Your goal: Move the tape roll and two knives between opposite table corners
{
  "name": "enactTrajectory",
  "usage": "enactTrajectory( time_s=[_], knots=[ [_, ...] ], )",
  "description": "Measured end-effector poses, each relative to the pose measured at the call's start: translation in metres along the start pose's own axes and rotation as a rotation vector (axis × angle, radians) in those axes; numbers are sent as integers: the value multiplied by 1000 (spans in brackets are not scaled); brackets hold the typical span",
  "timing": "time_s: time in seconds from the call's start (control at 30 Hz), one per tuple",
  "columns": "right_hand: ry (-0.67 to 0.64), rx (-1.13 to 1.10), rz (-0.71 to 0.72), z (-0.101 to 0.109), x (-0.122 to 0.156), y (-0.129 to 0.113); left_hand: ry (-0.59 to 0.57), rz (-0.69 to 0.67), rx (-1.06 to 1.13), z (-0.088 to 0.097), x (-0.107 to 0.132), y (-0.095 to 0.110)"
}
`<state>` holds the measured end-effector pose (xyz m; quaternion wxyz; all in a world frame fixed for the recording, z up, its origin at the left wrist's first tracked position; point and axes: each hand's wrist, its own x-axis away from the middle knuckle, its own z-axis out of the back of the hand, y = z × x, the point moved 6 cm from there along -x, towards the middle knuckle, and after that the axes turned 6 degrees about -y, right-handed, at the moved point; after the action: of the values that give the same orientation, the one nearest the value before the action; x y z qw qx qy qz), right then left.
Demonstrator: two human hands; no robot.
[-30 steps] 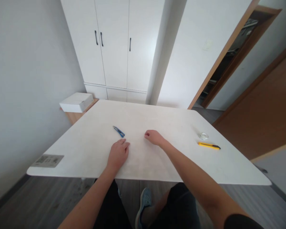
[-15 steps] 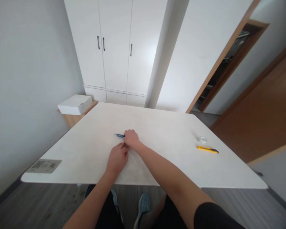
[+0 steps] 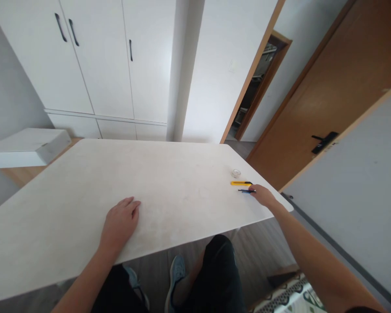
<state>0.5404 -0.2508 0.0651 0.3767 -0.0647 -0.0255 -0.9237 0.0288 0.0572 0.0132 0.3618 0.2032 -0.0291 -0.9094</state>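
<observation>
- I have the blue tool [image 3: 245,191] at 4 o'clock from the centre of my view, over the white table [image 3: 169,182], near the table's right end.
- My right hand [image 3: 263,195] pinches that tool narrowly by its 3 o'clock end; its other end points out toward 9 o'clock. I can't tell whether its underside touches the tabletop.
- The yellow cutter [image 3: 239,183] lies just beside it, toward 11 o'clock and roughly parallel, its dark end close to my fingertips. I can't make out whether they touch.
- A clear roll [image 3: 236,175] sits at 11 o'clock from the cutter, a little apart.
- My left hand [image 3: 120,219] rests palm down at 8 o'clock, fingers loosely extended and fairly close together; I see nothing in them.
- For a good hold, I judge a light pinch and a level wrist best, so the tool doesn't swivel.
- The tight spot, I reckon, is the cutter's dark end: my knuckles should favour the 5 o'clock side, to avoid nudging it into the roll.
</observation>
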Motion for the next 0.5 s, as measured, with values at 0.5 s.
enactTrajectory(
  time_s=[0.5],
  knots=[
    [111, -108, 204, -5, -11, -55, -12, -14, 8, 3, 1, 0]
  ],
)
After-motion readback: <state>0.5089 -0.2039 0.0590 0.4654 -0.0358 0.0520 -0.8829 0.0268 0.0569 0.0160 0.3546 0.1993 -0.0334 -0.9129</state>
